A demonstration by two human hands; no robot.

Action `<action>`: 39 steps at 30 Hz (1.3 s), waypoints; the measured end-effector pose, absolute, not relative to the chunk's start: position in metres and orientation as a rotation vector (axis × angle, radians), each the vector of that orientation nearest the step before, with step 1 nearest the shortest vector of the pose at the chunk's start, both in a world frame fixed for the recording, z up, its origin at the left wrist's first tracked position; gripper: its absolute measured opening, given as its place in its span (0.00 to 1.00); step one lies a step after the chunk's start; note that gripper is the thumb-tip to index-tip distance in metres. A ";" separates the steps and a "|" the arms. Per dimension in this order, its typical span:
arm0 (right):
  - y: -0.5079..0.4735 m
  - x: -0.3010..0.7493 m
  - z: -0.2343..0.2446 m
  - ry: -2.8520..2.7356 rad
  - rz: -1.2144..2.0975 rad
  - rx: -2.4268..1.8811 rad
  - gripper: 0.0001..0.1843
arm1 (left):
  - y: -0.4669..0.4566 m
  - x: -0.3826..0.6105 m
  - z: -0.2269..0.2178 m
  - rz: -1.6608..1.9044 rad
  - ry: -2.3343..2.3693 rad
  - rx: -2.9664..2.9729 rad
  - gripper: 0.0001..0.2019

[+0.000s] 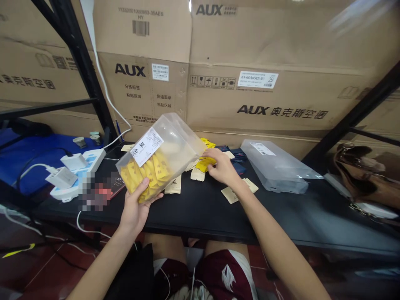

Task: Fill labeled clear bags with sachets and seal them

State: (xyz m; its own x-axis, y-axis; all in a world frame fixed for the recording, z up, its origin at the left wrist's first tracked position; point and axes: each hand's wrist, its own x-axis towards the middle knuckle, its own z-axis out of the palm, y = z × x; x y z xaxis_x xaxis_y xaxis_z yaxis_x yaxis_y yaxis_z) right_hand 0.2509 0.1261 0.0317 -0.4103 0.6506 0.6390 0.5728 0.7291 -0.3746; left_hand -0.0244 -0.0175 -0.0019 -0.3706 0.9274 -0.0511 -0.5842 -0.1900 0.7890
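My left hand [139,204] grips a frosted plastic bag [178,137] from below, tilted with its mouth toward the right. Several yellow sachets [150,173] lie in its lower part, and a white printed label [146,146] is stuck on its front. My right hand [220,166] is closed on a yellow sachet [204,164] near the bag's mouth. Another yellow sachet [208,143] shows just behind those fingers. Around them on the black table lie cream sachets [173,186] and dark blue sachets [239,168].
A second frosted bag [278,166] lies at the right, beside a brown handbag [362,171]. To the left are a white power strip [93,160] with plugged-in chargers and a phone [117,183]. Cardboard boxes [256,100] stand behind the table, and black metal posts [90,71] frame it.
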 end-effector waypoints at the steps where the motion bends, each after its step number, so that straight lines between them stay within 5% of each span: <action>1: 0.131 0.252 0.027 -2.274 0.086 -0.934 0.34 | -0.017 -0.025 -0.002 1.768 0.904 0.547 0.28; 5: 0.141 0.255 0.019 -2.553 0.007 -1.034 0.42 | -0.018 -0.025 -0.002 1.746 0.897 0.576 0.28; 24: 0.126 0.251 0.031 -2.411 0.190 -0.950 0.25 | -0.020 -0.022 -0.004 1.694 0.949 0.651 0.33; 26: 0.127 0.254 0.038 -2.178 0.268 -0.888 0.20 | -0.020 -0.023 -0.005 1.695 0.960 0.661 0.35; 31: 0.118 0.264 0.066 -1.475 0.633 -0.647 0.33 | -0.021 -0.021 -0.006 1.675 0.977 0.713 0.39; 39: 0.091 0.263 0.077 -1.546 1.085 -0.579 0.29 | -0.021 -0.017 -0.004 1.647 1.013 0.735 0.44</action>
